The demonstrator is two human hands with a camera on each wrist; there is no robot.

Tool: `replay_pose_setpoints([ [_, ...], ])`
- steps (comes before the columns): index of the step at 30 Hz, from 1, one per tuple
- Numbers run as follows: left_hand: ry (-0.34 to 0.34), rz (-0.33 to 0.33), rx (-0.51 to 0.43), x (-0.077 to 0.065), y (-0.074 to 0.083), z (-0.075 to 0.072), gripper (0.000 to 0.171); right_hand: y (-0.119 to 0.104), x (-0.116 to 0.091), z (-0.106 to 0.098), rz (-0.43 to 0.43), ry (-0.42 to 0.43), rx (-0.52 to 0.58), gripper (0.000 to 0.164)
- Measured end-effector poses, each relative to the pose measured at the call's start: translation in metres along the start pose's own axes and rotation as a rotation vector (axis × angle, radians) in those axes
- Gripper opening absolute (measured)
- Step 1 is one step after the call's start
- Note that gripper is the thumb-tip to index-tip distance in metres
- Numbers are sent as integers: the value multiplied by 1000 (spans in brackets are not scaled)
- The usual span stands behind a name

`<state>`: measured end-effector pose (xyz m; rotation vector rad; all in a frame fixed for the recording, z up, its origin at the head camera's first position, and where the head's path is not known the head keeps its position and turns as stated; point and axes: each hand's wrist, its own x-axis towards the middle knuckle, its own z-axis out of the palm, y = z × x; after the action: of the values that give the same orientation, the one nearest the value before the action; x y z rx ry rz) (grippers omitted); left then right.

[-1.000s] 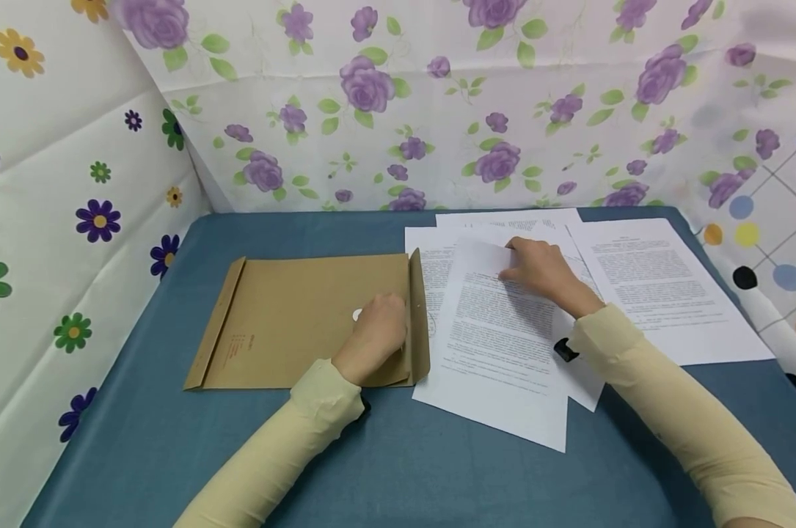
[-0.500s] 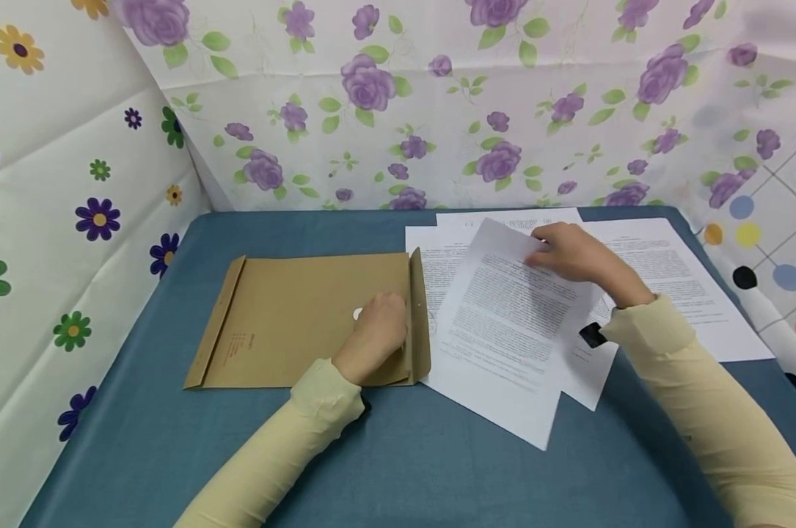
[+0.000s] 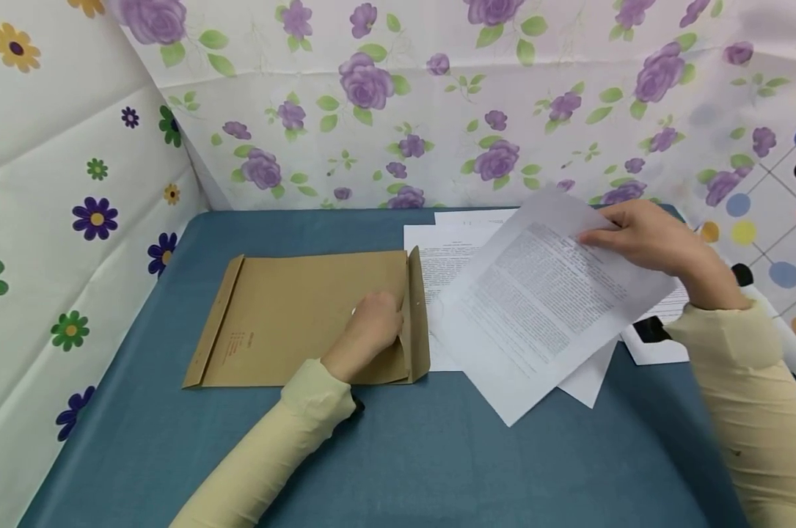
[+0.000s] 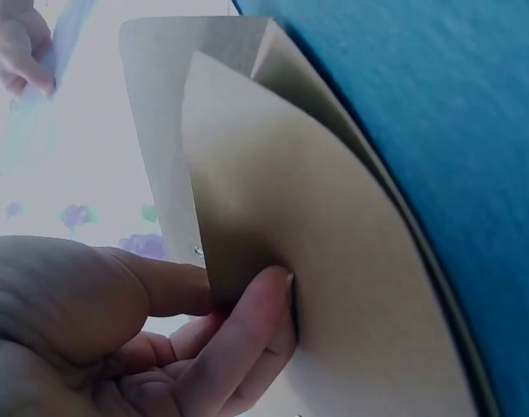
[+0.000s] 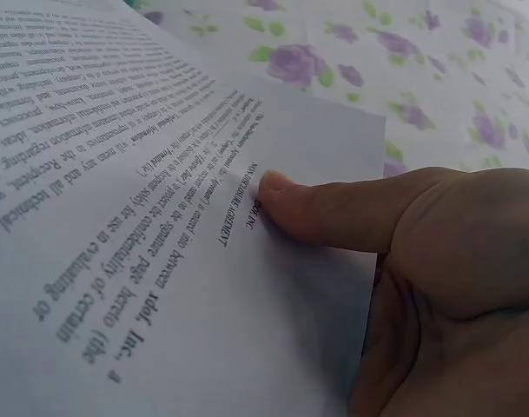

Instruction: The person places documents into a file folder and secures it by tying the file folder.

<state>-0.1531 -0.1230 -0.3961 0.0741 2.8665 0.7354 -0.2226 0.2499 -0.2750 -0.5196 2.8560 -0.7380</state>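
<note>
Currently the right hand pinches a printed sheet by its top edge, thumb on the text side, near a heading that reads "Non-disclosure agreement". The sheet slants over other papers on the blue tablecloth, its top end raised; whether its lowest corner touches the cloth, I can't tell. The left hand pinches the brown envelope at its mouth, thumb against fingers, just beside the raised flap.

The hands hold a brown envelope and printed sheet.
</note>
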Motion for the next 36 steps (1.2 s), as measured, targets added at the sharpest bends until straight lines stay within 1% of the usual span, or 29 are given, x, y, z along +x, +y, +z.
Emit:
replay_pose_setpoints([
  [3, -13, -4, -38, 0, -2, -1, 36, 5, -10, -11, 23, 52, -13, 25],
  [8, -30, 16, -55, 1, -5, -3, 42, 12, -25, -22, 66, 129, -3, 32],
  [13, -68, -8, -93, 2, -8, -5, 50, 11, -36, -27, 112, 182, 43, 40],
  [18, -87, -21, -110, 1, -8, -7, 54, 11, -42, -30, 153, 270, 80, 48],
  [21, -90, -32, -130, 1, -7, -9, 54, 11, -43, -31, 173, 328, 145, 50],
  [25, -82, -32, -162, -1, -6, -12, 54, 9, -41, -32, 201, 384, 212, 50],
  [28, -74, -24, -175, -3, -6, -15, 53, 8, -38, -33, 225, 408, 290, 48],
  [30, -69, -21, -183, -4, -6, -17, 53, 7, -35, -34, 221, 424, 380, 46],
  [31, -66, -20, -186, -4, -5, -18, 53, 7, -34, -34, 209, 427, 448, 46],
  [33, -60, -17, -190, -5, -5, -20, 52, 6, -31, -33, 175, 447, 585, 36],
  [36, -54, -14, -201, -5, -5, -21, 52, 4, -28, -28, 120, 465, 784, 26],
])
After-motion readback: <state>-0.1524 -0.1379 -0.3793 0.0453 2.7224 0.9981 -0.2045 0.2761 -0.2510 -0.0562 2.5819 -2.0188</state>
